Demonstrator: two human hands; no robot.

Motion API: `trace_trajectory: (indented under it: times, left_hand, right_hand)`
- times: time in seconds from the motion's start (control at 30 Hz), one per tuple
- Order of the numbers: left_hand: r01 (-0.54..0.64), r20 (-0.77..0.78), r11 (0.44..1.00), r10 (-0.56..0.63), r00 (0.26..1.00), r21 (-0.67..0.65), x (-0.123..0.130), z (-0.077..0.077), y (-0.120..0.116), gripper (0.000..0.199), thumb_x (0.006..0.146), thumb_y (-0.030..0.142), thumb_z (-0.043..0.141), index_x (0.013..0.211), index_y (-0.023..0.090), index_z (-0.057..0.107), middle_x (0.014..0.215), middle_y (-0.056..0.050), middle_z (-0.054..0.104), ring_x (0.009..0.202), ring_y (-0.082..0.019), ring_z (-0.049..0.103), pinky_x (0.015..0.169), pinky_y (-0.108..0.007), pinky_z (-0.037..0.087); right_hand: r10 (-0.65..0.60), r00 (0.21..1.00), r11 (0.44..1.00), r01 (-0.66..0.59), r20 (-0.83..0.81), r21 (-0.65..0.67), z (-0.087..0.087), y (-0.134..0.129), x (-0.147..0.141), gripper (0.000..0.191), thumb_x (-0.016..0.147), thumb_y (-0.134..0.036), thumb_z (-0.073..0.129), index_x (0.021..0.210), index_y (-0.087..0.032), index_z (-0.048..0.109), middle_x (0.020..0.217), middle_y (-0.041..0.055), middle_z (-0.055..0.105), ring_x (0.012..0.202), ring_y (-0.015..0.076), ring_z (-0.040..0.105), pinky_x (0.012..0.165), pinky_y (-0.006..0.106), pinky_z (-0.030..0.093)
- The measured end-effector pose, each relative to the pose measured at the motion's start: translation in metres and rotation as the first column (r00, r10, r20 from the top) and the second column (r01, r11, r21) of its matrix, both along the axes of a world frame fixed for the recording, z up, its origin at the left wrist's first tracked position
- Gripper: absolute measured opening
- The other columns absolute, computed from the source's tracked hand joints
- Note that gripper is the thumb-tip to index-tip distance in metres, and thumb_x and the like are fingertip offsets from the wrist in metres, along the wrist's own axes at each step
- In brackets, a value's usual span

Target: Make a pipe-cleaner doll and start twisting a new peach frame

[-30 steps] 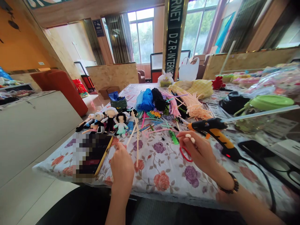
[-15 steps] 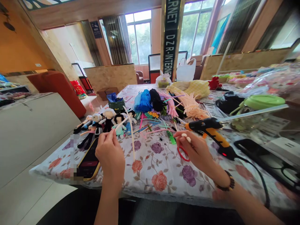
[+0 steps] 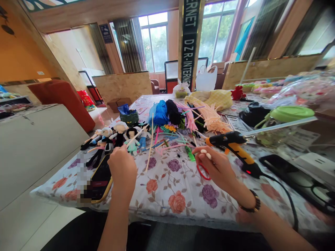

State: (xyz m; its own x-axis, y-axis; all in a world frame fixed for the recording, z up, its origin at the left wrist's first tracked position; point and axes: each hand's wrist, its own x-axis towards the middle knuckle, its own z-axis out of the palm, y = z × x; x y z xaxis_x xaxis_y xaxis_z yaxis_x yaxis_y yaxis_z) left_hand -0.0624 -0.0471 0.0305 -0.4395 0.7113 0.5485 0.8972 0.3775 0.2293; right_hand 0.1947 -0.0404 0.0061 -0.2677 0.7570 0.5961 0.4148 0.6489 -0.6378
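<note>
My left hand (image 3: 123, 170) is closed, fingertips pinching a pale cream pipe cleaner (image 3: 138, 135) that slants up to the right. A second cream pipe cleaner (image 3: 149, 148) stands nearly upright beside it; where it joins or rests I cannot tell. Between the bent fingers of my right hand (image 3: 218, 169) sits a small curled cream pipe cleaner piece (image 3: 206, 153). Close to that hand are a red loop (image 3: 202, 172) and a green object (image 3: 190, 152) on the tablecloth. Several small dolls (image 3: 132, 141) lie beyond my left hand, and a phone (image 3: 101, 183) lies beside its wrist.
On the right lie an orange-black glue gun (image 3: 235, 144) with a glue stick and cable, a black phone (image 3: 280, 172) and a green-lidded jar (image 3: 285, 129). Blue (image 3: 159, 113) and peach (image 3: 213, 118) pipe cleaner bundles are piled behind. Green baskets (image 3: 128, 118) stand back left.
My left hand has shifted slightly left and turned, and the upright cream pipe cleaner has swung to lean right at its top. My right hand stays almost still. The view has moved a little.
</note>
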Motion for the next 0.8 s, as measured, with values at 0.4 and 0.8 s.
trace_trajectory:
  times: [0.4, 0.8]
  left_hand:
    - [0.136, 0.503, 0.753, -0.55, 0.666, 0.643, 0.032, 0.004, -0.008, 0.034, 0.079, 0.037, 0.057, 0.104, 0.016, 0.067, 0.084, -0.006, 0.07, 0.062, -0.013, 0.062, 0.064, -0.026, 0.051]
    - [0.421, 0.82, 0.717, -0.386, -0.423, 0.555, 0.102, -0.014, -0.014, 0.024, 0.066, 0.023, 0.072, 0.087, 0.013, 0.071, 0.076, -0.006, 0.071, 0.056, -0.007, 0.056, 0.057, -0.02, 0.045]
  right_hand:
    - [0.04, 0.987, 0.995, -0.053, -0.154, -0.079, -0.001, 0.001, 0.002, 0.028, 0.093, -0.037, 0.039, 0.093, -0.019, 0.06, 0.06, -0.0034, 0.053, 0.042, 0.0056, 0.036, 0.041, 0.02, 0.029]
    - [-0.069, 0.957, 0.9, -0.061, -0.28, -0.431, 0.006, 0.005, 0.006, 0.041, 0.079, -0.049, 0.057, 0.103, -0.017, 0.063, 0.063, -0.0016, 0.053, 0.044, 0.0059, 0.033, 0.038, 0.02, 0.023]
